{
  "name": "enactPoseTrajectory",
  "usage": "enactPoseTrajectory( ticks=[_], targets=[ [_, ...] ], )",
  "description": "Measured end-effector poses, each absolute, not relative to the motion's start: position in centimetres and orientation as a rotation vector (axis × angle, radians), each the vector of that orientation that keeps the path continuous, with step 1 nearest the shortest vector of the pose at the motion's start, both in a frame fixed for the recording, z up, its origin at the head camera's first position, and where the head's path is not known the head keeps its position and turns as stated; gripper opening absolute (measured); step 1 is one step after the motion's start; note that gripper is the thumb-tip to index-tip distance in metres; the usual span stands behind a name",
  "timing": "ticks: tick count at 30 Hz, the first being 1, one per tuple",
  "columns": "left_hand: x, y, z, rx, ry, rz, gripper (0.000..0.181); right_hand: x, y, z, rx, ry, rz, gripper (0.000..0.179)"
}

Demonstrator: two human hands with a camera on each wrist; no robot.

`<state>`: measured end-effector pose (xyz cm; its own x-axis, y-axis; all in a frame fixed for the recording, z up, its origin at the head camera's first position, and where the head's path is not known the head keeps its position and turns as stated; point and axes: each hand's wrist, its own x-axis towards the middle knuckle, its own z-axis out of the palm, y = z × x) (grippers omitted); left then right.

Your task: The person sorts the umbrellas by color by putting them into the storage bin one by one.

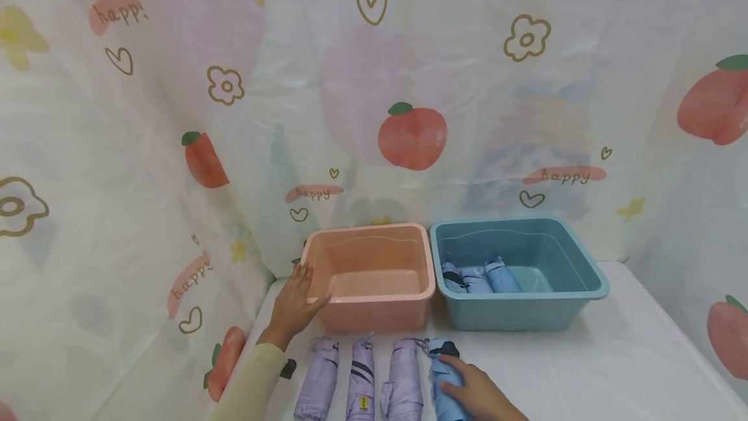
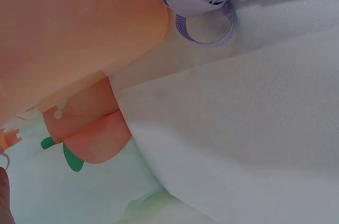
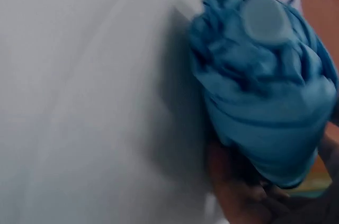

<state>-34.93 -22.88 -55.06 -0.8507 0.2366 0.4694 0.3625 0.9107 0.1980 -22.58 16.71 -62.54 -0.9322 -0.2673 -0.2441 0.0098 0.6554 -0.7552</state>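
In the head view, four-sided bins stand behind a row of folded umbrellas. My right hand (image 1: 479, 394) grips the blue folded umbrella (image 1: 447, 401) at the row's right end, fingers over its upper side. Close up in the right wrist view, its gathered blue cloth (image 3: 265, 97) surrounds a pale round end cap. My left hand (image 1: 294, 302) rests on the left front corner of the peach bin (image 1: 374, 314), thumb stretched along the rim. Lilac folded umbrellas lie left of the blue one: a plain one (image 1: 318, 379), a black-striped one (image 1: 361, 385) and another (image 1: 404, 375).
Right of the peach bin stands a teal bin (image 1: 508, 314), holding a blue umbrella (image 1: 502, 276) and two lilac ones, one of them (image 1: 476, 280) in the middle. A small black object (image 1: 288, 369) lies near my left sleeve. Printed curtain (image 1: 467, 128) hangs behind the white table (image 1: 637, 349).
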Motion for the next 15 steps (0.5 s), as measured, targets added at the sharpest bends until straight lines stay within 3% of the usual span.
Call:
enactPoseTrajectory(
  ticks=[15],
  targets=[
    [-35.0,-23.0,-55.2,-0.433,-2.632,-0.399,0.085,-22.5,17.6,-63.1,0.071,2.460,-1.268,0.062]
  ],
)
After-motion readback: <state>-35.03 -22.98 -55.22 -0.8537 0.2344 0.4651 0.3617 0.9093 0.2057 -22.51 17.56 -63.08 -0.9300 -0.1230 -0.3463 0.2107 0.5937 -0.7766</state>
